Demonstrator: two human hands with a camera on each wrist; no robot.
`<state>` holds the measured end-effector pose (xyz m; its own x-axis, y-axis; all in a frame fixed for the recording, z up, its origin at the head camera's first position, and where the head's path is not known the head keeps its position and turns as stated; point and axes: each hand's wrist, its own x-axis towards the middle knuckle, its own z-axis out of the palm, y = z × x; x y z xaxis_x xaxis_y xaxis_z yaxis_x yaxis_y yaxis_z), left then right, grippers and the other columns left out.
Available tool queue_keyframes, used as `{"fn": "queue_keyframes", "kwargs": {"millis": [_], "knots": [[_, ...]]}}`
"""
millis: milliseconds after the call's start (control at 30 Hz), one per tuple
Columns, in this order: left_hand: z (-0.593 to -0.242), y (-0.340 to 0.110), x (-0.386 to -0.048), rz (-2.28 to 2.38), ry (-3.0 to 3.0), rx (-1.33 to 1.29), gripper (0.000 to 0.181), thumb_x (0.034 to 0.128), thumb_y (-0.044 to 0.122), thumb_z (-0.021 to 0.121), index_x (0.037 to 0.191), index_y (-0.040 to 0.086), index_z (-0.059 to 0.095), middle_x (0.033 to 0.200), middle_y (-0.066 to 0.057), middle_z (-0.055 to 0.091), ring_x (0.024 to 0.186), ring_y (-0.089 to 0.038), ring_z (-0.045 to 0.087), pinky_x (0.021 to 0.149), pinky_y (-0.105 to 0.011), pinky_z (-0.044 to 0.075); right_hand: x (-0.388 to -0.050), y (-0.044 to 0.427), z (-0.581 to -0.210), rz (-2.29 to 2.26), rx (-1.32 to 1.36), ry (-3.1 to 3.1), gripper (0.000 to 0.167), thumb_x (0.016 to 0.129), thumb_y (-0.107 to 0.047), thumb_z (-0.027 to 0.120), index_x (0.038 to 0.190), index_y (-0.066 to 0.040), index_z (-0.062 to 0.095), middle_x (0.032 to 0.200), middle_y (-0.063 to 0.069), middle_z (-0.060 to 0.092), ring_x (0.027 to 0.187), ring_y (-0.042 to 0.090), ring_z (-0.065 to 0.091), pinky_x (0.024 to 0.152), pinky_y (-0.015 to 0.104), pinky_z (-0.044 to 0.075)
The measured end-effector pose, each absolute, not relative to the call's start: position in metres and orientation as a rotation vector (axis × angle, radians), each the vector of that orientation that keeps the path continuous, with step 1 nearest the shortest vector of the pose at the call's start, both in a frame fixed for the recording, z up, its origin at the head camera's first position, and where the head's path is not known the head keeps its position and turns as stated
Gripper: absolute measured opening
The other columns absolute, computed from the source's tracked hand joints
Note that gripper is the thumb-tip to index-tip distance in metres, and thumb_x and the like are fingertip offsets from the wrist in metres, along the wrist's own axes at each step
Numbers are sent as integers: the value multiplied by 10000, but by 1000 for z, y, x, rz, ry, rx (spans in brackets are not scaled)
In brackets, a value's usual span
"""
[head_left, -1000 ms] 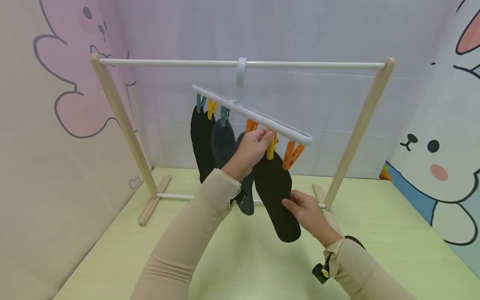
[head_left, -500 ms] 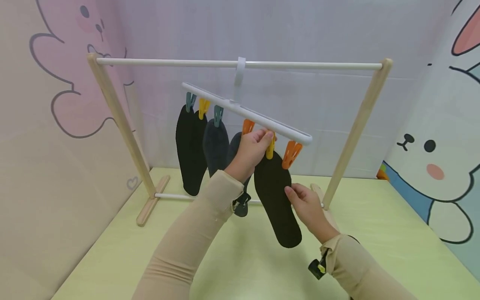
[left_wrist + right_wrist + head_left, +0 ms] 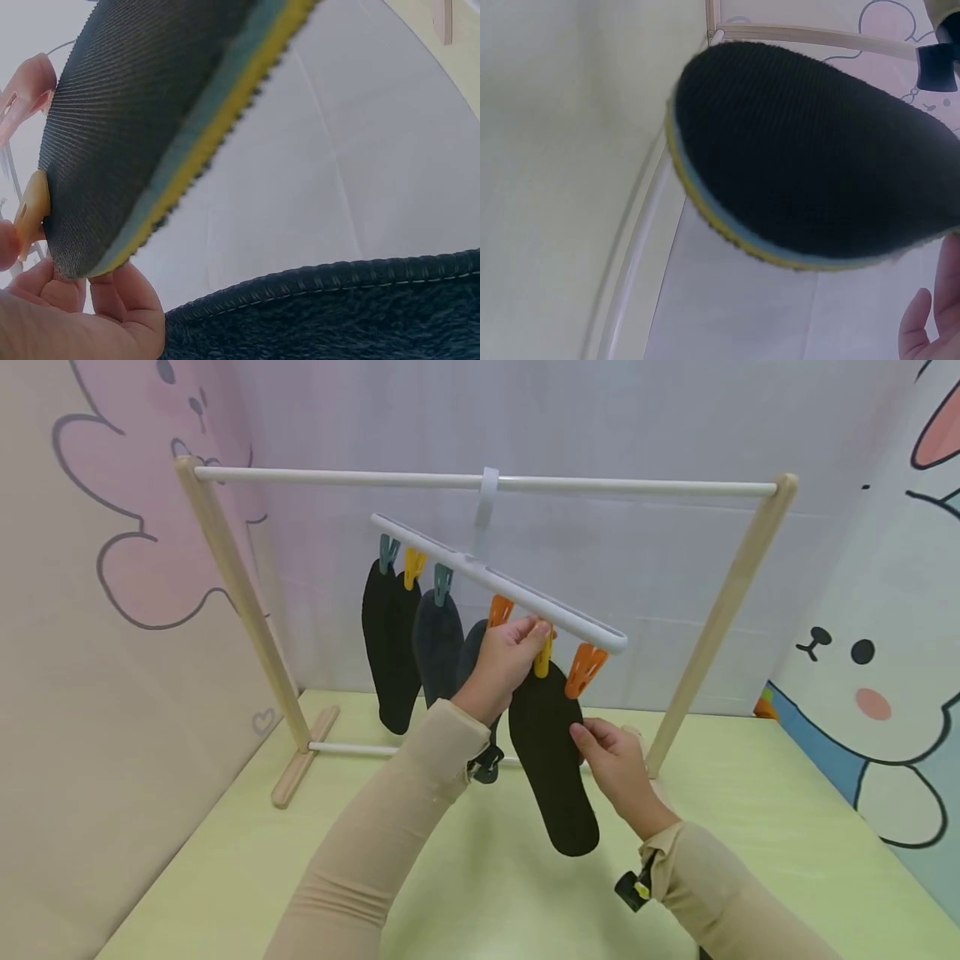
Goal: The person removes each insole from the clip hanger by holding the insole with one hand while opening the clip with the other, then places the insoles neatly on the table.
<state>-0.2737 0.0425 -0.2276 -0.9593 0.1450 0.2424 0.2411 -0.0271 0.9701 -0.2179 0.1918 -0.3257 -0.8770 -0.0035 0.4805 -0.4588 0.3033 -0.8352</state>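
Note:
A black insole hangs tilted below the right half of a white clip hanger, by a yellow clothespin and an orange clothespin. My left hand pinches the yellow clothespin at the insole's top, its other fingers behind. With thumb and fingers, my right hand pinches the insole's right edge. Up close in the left wrist view, the insole has ribbed dark fabric and a blue-and-yellow edge. In the right wrist view, the insole's rounded end points away from the fingers.
Another black pair of insoles and a dark grey insole hang to the left; a further grey one is partly hidden by my left arm. A wooden rack with a white rod carries the hanger's hook above the pale green table.
My right hand has shifted up along the insole's edge. The hanger's left end and its insoles swung left, then slightly back. My left hand stays at the yellow clothespin.

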Motion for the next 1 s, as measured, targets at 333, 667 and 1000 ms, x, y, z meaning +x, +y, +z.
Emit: {"fn": "queue_keyframes", "kwargs": {"millis": [333, 667, 1000], "knots": [[-227, 44, -275, -2192, -2128, -412, 339, 997, 139, 516, 1297, -12, 571, 1300, -125, 578, 1190, -199, 524, 984, -315, 422, -221, 192, -327, 1590, 395, -2184, 149, 939, 27, 559, 907, 150, 637, 635, -85, 566, 608, 23, 515, 609, 199, 448], [-228, 45, -276, -2230, -2087, -382, 352, 994, 138, 520, 1328, 28, 548, 1361, -81, 536, 1234, -181, 498, 1003, -313, 405, -221, 191, -327, 1596, 415, -2151, 157, 944, 40, 538, 902, 160, 631, 636, -123, 551, 615, 11, 515, 615, 195, 447], [-228, 43, -270, -2214, -2106, -346, 353, 994, 153, 528, 1322, 26, 556, 1356, -80, 542, 1227, -194, 507, 1008, -336, 405, -216, 189, -326, 1595, 403, -2155, 154, 940, 46, 544, 893, 165, 630, 626, -93, 552, 596, 14, 506, 595, 193, 447]]}}
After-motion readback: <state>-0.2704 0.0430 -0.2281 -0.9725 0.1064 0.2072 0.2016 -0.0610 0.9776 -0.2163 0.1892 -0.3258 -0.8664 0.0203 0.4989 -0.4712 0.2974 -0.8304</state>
